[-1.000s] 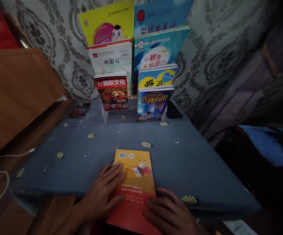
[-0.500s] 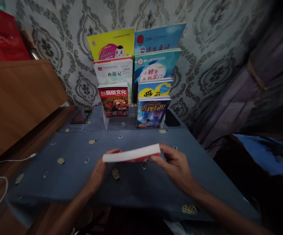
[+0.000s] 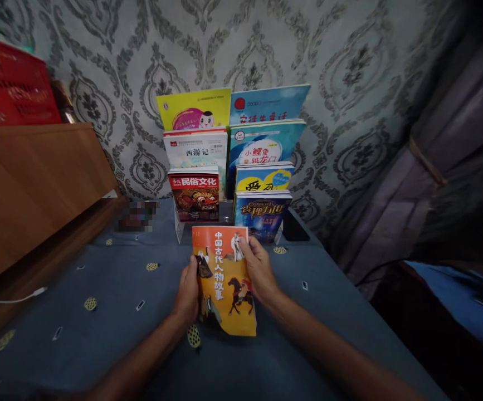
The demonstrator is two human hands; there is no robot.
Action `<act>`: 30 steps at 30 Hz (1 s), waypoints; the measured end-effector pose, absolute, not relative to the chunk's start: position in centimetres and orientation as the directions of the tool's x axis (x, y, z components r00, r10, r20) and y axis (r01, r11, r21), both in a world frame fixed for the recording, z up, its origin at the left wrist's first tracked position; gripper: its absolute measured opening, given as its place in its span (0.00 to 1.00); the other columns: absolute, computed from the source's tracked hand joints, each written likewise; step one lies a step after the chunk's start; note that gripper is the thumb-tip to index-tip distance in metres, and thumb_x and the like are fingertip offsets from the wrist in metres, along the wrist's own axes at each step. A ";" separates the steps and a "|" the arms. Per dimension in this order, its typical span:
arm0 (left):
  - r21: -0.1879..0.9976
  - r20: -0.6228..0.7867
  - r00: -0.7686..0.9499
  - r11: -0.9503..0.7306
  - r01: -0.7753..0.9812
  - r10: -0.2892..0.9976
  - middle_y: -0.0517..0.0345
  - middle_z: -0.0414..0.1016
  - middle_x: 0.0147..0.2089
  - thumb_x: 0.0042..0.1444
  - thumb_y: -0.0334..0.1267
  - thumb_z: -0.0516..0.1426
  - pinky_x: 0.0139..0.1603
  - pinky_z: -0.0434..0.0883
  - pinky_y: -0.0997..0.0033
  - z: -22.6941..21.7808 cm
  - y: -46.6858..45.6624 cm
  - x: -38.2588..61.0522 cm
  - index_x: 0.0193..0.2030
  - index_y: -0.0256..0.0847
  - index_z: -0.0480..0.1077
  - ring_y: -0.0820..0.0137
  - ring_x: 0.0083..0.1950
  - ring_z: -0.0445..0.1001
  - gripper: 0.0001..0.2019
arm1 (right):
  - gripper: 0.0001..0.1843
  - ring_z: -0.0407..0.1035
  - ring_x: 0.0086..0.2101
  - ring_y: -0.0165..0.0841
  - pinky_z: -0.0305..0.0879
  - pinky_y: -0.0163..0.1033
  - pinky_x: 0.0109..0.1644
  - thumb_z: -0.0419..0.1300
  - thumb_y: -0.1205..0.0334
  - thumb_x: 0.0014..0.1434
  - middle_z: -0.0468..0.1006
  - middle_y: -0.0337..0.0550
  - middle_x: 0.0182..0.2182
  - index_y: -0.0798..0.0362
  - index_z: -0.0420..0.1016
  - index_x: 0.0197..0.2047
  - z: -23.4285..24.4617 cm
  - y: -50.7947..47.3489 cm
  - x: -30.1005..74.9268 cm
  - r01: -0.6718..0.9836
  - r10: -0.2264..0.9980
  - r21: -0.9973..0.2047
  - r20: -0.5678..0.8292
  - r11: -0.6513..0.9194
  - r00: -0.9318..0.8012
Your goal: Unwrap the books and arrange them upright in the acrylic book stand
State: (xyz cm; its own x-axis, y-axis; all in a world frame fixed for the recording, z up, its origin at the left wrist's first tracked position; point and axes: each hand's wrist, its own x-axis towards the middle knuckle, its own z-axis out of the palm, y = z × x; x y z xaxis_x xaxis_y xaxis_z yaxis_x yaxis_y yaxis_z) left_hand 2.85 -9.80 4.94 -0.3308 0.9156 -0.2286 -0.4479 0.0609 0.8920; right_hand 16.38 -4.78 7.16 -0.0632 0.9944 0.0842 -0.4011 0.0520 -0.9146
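Observation:
An orange and yellow paperback book [image 3: 227,289] is held upright above the table, its front cover facing me with white Chinese lettering and painted figures. My left hand [image 3: 188,289] grips its left edge, and my right hand [image 3: 260,270] grips the upper right edge, thumb on the cover. Just behind it stands a clear tiered book rack [image 3: 179,233]. In the rack's front tier are a red-titled book [image 3: 195,197] on the left and a dark blue book [image 3: 262,214] on the right, partly covered by the held book. Several taller books stand behind these.
A blue patterned cloth covers the table [image 3: 116,323]. A black flat object [image 3: 295,228] lies right of the rack, and a blurred-out item [image 3: 136,217] lies to the left. A wooden cabinet [image 3: 36,195] flanks the table, with a white cable [image 3: 15,301] nearby.
The book was lying nearly flat, edge towards me; now it is tilted up with its cover showing and has moved towards the rack. Both hands keep hold. The camera view has tilted up.

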 end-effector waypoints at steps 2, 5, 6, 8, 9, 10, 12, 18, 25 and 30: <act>0.871 -0.275 -0.315 0.097 -0.481 0.908 0.47 0.84 0.40 0.60 0.56 0.59 0.47 0.79 0.62 5.0 -9.7 2.8 0.41 0.35 0.78 0.58 0.44 0.83 0.22 | 0.24 0.75 0.28 0.37 0.72 0.39 0.32 0.69 0.39 0.48 0.80 0.36 0.29 0.48 0.68 0.35 6.6 -4.2 16.1 -0.427 0.996 -0.904 0.017 -0.023 -0.091; 0.855 -0.359 -0.320 0.171 -0.490 0.877 0.49 0.84 0.39 0.65 0.49 0.56 0.42 0.79 0.66 4.5 -9.3 2.2 0.40 0.36 0.77 0.62 0.39 0.83 0.17 | 0.26 0.76 0.27 0.38 0.72 0.40 0.30 0.71 0.38 0.43 0.82 0.38 0.27 0.48 0.70 0.34 5.5 -3.0 15.8 -0.394 0.993 -0.913 -0.070 -0.101 -0.093; 0.851 -0.387 -0.324 0.199 -0.486 0.863 0.50 0.84 0.38 0.66 0.47 0.55 0.40 0.79 0.67 4.3 -9.1 1.9 0.39 0.36 0.77 0.64 0.38 0.83 0.16 | 0.27 0.76 0.26 0.38 0.72 0.40 0.30 0.71 0.38 0.41 0.81 0.38 0.26 0.48 0.71 0.33 5.0 -2.5 15.8 -0.371 0.991 -0.920 -0.097 -0.123 -0.088; 0.848 -0.427 -0.306 0.259 -0.462 0.851 0.51 0.84 0.36 0.65 0.47 0.56 0.36 0.78 0.69 3.8 -8.7 1.1 0.38 0.36 0.75 0.65 0.34 0.83 0.15 | 0.26 0.75 0.24 0.37 0.71 0.39 0.28 0.71 0.37 0.39 0.80 0.39 0.23 0.49 0.71 0.29 4.1 -1.6 15.9 -0.325 0.988 -0.933 -0.139 -0.154 -0.070; 0.852 -0.434 -0.274 0.293 -0.433 0.858 0.51 0.83 0.34 0.63 0.48 0.58 0.34 0.78 0.70 3.6 -8.5 0.6 0.37 0.36 0.75 0.65 0.33 0.82 0.15 | 0.25 0.74 0.23 0.36 0.70 0.39 0.28 0.71 0.38 0.39 0.80 0.39 0.22 0.50 0.72 0.27 3.6 -1.1 16.1 -0.304 0.986 -0.938 -0.154 -0.165 -0.063; 0.861 -0.436 -0.224 0.331 -0.385 0.872 0.52 0.82 0.32 0.61 0.49 0.60 0.31 0.76 0.71 3.5 -8.4 0.0 0.37 0.36 0.74 0.65 0.30 0.81 0.15 | 0.25 0.73 0.22 0.36 0.70 0.38 0.27 0.72 0.39 0.38 0.79 0.39 0.20 0.50 0.72 0.25 3.1 -0.7 16.2 -0.286 0.984 -0.942 -0.166 -0.176 -0.058; 0.897 -0.414 -0.113 0.384 -0.220 0.903 0.55 0.80 0.29 0.56 0.51 0.63 0.25 0.73 0.74 3.6 -8.1 -1.3 0.39 0.36 0.73 0.67 0.26 0.79 0.17 | 0.23 0.71 0.21 0.34 0.68 0.37 0.26 0.72 0.41 0.39 0.78 0.39 0.18 0.51 0.73 0.23 2.3 0.0 16.6 -0.252 0.980 -0.948 -0.188 -0.196 -0.056; 0.748 0.019 -0.099 0.051 0.661 0.995 0.59 0.75 0.30 0.63 0.45 0.56 0.34 0.74 0.68 4.7 -7.5 -3.8 0.54 0.42 0.65 0.64 0.32 0.78 0.16 | 0.22 0.71 0.21 0.32 0.67 0.35 0.26 0.72 0.42 0.43 0.78 0.41 0.18 0.53 0.74 0.21 1.2 1.0 16.9 -0.163 0.969 -0.958 -0.220 -0.236 -0.112; 0.298 0.346 0.196 -0.306 0.904 0.918 0.42 0.71 0.58 0.68 0.39 0.48 0.61 0.70 0.55 2.1 -5.2 -3.5 0.60 0.37 0.63 0.59 0.61 0.71 0.16 | 0.20 0.72 0.22 0.32 0.66 0.35 0.26 0.70 0.45 0.49 0.80 0.43 0.21 0.55 0.77 0.25 0.7 1.1 17.6 -0.055 0.961 -0.971 -0.219 -0.232 -0.169; 0.286 0.350 0.212 -0.320 0.903 0.912 0.36 0.66 0.66 0.69 0.41 0.46 0.67 0.65 0.51 -0.5 -3.8 -3.7 0.64 0.33 0.61 0.55 0.68 0.66 0.21 | 0.16 0.73 0.24 0.34 0.67 0.35 0.26 0.68 0.50 0.52 0.79 0.42 0.22 0.54 0.76 0.28 0.4 1.3 18.9 0.062 0.968 -0.984 -0.176 -0.168 -0.178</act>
